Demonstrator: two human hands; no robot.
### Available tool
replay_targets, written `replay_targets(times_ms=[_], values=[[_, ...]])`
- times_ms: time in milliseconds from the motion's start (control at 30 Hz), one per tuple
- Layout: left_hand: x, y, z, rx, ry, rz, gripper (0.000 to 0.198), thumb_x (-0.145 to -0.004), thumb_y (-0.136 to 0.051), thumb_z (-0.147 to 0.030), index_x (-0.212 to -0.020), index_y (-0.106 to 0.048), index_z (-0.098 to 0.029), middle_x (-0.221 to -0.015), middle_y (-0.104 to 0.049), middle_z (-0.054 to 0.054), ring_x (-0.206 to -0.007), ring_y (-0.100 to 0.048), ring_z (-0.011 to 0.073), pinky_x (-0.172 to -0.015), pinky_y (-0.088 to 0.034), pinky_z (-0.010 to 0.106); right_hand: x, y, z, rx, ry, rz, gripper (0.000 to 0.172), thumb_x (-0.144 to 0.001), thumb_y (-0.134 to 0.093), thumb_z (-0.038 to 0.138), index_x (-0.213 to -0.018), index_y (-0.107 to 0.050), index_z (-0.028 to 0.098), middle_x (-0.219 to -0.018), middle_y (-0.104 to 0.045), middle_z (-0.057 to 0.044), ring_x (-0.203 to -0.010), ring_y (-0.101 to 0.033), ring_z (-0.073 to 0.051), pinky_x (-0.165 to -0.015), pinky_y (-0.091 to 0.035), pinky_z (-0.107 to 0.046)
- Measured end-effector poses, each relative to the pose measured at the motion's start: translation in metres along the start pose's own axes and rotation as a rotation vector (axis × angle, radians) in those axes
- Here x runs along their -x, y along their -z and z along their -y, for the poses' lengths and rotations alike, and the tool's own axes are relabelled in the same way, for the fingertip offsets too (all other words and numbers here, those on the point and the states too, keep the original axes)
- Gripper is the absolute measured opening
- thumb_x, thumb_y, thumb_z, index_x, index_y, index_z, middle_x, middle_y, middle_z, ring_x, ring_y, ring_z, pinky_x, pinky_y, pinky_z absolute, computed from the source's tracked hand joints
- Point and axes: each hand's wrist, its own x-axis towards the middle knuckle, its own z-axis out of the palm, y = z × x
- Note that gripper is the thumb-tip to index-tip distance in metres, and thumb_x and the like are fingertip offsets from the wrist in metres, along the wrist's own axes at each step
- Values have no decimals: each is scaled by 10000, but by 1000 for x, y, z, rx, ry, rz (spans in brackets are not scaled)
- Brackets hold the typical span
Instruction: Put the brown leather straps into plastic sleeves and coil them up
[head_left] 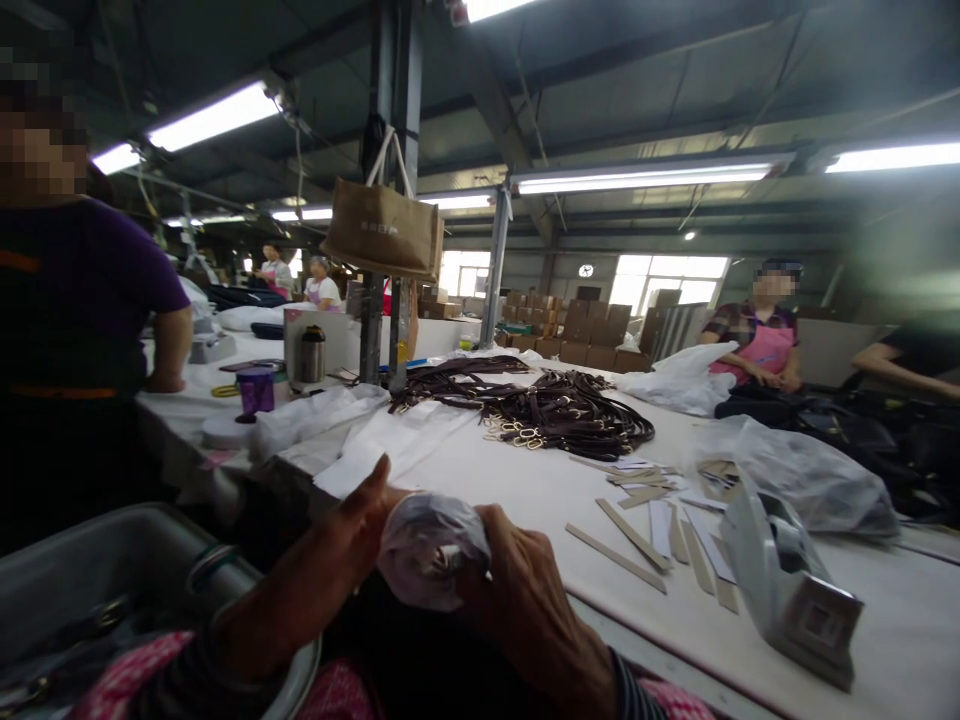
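Low in the head view, both my hands close round a crumpled clear plastic wrapping (429, 545) with something dark inside that I cannot make out. My left hand (341, 545) grips its left side, thumb raised. My right hand (517, 590) wraps the right side, fingers curled. They are held at the near edge of a long white table (540, 480). A grey tape dispenser (787, 580) stands to the right of my right hand.
Flat tan card strips (637, 530) lie scattered mid-table, with a heap of dark brown straps (555, 410) beyond. Plastic bags (795, 470) lie right. A grey bin (90, 580) is at my left. A person in purple (82, 330) stands left; one in pink (761, 345) sits far right.
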Motion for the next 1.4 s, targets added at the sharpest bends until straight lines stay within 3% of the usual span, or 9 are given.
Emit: replay_targets(times_ms=[133, 267, 367, 500, 633, 967, 1100, 1233, 1400], values=[[-26, 0, -28, -411, 105, 232, 326, -817, -776, -458, -757, -729, -141, -690, -640, 37, -617, -544, 169, -577, -397, 250, -41, 26, -5, 367, 235, 80, 64, -1002, -476, 254, -1016, -519, 208, -860, -614, -47, -744, -557, -204, -639, -366, -326], [-56, -3, -32, -787, -26, 286, 273, -783, -782, -423, -770, -701, -163, -667, -552, -21, -646, -477, 155, -602, -335, 249, -62, 30, -27, 579, 364, 178, 98, -1019, -431, 181, -1049, -522, 197, -891, -613, -51, -766, -536, -210, -614, -312, -352], [-79, 7, -5, -944, -190, 320, 237, -788, -750, -398, -789, -691, -169, -786, -587, -9, -785, -532, 190, -720, -393, 284, -62, 21, -51, 471, 278, 313, 70, -1026, -501, 249, -1077, -514, 204, -983, -633, -43, -815, -571, -209, -580, -302, -337], [-106, 23, 43, -1002, -321, 330, 186, -789, -724, -346, -763, -674, -168, -872, -595, 26, -961, -538, 240, -874, -408, 348, -47, 9, -84, 225, 94, 479, 357, -997, -602, 444, -1256, -492, 225, -1115, -659, -52, -925, -638, -219, -635, -376, -293], [-129, 33, 70, -1007, -345, 421, 140, -789, -739, -324, -816, -731, -187, -940, -658, 45, -1030, -533, 256, -927, -411, 370, -34, 5, -115, -59, -108, 556, 523, -958, -690, 353, -1414, -438, 312, -1195, -675, -25, -950, -662, -198, -778, -435, -284], [-163, 39, 90, -1128, -417, 692, 107, -831, -771, -245, -937, -762, -245, -1072, -732, 14, -1139, -524, 259, -972, -412, 359, -38, -13, -166, -175, -176, 570, 243, -836, -789, 169, -1050, -735, 269, -957, -679, 14, -836, -615, -152, -707, -396, -237], [-157, 27, 88, -1378, -453, 585, 269, -843, -774, -290, -1098, -698, -250, -1159, -701, 45, -1192, -479, 317, -998, -359, 468, -32, -31, -163, -130, -213, 523, 173, -838, -758, 140, -978, -721, 234, -941, -688, 2, -817, -622, -160, -686, -370, -251], [-148, 11, 104, -1571, -469, 430, 206, -880, -721, -276, -1049, -659, -177, -1119, -676, 104, -1171, -477, 348, -944, -389, 499, -26, -38, -154, -70, -246, 476, 143, -861, -732, 173, -994, -686, 200, -947, -672, -26, -835, -624, -187, -691, -362, -273], [-151, 20, 108, -1466, -449, 515, 117, -895, -698, -193, -1003, -658, -216, -1111, -687, 40, -1182, -501, 285, -978, -423, 415, -30, -20, -157, -51, -170, 532, 358, -882, -751, 252, -1205, -600, 226, -1037, -662, -29, -890, -623, -188, -740, -406, -272]])
